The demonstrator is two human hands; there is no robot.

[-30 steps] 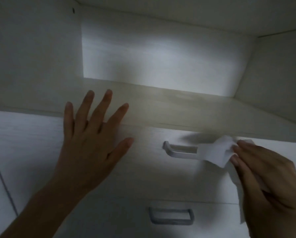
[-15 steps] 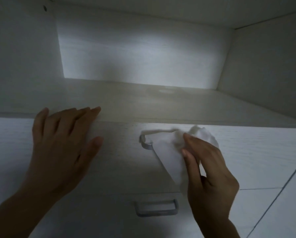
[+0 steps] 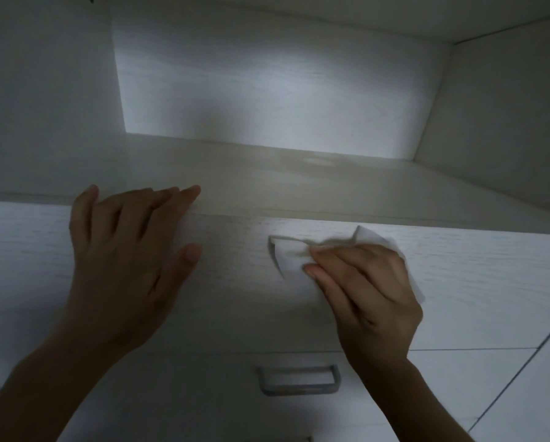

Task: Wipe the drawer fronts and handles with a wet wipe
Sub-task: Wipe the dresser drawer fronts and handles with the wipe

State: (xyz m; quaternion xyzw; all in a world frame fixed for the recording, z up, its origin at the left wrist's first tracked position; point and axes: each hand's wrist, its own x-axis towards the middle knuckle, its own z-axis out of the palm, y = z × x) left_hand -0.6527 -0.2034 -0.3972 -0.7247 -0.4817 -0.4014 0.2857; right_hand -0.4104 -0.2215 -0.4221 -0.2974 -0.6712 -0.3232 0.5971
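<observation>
The white top drawer front (image 3: pixel 229 282) fills the middle of the view. Its handle (image 3: pixel 272 245) shows only at its left end; the rest is draped by a white wet wipe (image 3: pixel 291 256). My right hand (image 3: pixel 363 291) presses the wipe against the handle and drawer front, fingers pinched on it. My left hand (image 3: pixel 126 266) lies flat on the drawer front to the left, fingertips over its top edge. A second drawer front (image 3: pixel 203 397) sits below, with a grey metal handle (image 3: pixel 297 379) uncovered.
Above the drawers is an open, dim shelf compartment (image 3: pixel 267 173) with a lit back wall (image 3: pixel 267 90) and side walls. White floor tiles (image 3: pixel 506 378) with dark grout lines lie at the lower right.
My right hand with the wipe has slid left along the top handle and now covers most of it. My left hand's spread fingers came together at the drawer's top edge.
</observation>
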